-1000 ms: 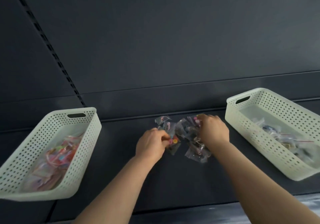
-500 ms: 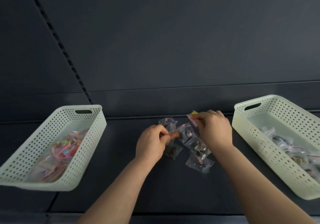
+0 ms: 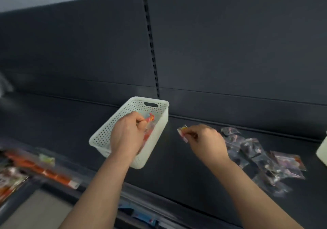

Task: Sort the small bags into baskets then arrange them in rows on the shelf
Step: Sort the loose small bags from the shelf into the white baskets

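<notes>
Step in hand: left hand (image 3: 127,135) pinches colourful bag (image 3: 150,118) above white basket (image 3: 99,140); right hand (image 3: 207,140) pinches second bag (image 3: 183,134), 3 o'clock from basket. Best: release low inside walls, then likely bring second bag over rim toward 9 o'clock. Loose pile (image 3: 265,158) at 3 o'clock on shelf (image 3: 177,175); bare shelf between; front edge at 6 o'clock.

On the shelf (image 3: 177,174), the perforated basket (image 3: 104,136) sits left of the pile of small bags (image 3: 261,158), the right hand (image 3: 205,140) between them.
</notes>
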Motion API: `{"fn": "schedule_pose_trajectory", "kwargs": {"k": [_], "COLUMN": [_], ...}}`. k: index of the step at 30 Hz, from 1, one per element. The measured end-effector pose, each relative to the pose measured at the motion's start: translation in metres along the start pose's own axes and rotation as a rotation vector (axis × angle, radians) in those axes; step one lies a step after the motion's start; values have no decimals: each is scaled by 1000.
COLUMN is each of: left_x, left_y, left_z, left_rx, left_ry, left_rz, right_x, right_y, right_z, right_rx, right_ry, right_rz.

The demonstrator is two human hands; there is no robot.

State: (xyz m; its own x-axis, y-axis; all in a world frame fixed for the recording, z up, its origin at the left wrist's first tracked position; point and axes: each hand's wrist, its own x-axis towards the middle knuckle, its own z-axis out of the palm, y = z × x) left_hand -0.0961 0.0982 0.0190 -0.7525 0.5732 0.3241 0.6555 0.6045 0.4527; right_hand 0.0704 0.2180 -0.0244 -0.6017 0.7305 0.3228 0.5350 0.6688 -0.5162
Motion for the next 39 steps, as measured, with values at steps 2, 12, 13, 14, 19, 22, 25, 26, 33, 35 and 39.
{"fn": "schedule_pose_trajectory", "kwargs": {"k": [2, 12, 13, 14, 19, 22, 25, 26, 33, 35, 39], "left_x": [2, 2, 2, 1, -3, -8, -18, -22, -56, -61, -66], "left_y": [-30, -52, -49, -44, -5, 28, 61, 72, 133, 145, 158], "left_z": [-10, -27, -27, -25, -4, 17, 40, 48, 99, 109, 126], "left_rx": [96, 26, 20, 14, -54, -84, -124, -127, -113, -113, -72], "left_ry": [-124, -87, -81, -83, -137, -202, -291, -330, -585, -602, -588], "left_rz": [-71, -22, -9, 7, 126, 207, 281, 312, 480, 486, 537], "right_x": [9, 35, 32, 30, 12, -8, -34, -43, -85, -90, -92], "right_y": [-25, -96, -93, -88, -48, -12, 23, 34, 98, 119, 148], "right_z": [11, 50, 47, 44, 18, 3, -13, -19, -67, -78, -88], "right_rx": [28, -44, -42, -43, -133, -174, -236, -261, -403, -449, -476], "right_ry": [8, -158, -138, -104, -6, 9, -17, -30, 80, 85, 24], "right_rz": [-54, -196, -183, -168, -82, 20, 132, 177, 451, 512, 587]}}
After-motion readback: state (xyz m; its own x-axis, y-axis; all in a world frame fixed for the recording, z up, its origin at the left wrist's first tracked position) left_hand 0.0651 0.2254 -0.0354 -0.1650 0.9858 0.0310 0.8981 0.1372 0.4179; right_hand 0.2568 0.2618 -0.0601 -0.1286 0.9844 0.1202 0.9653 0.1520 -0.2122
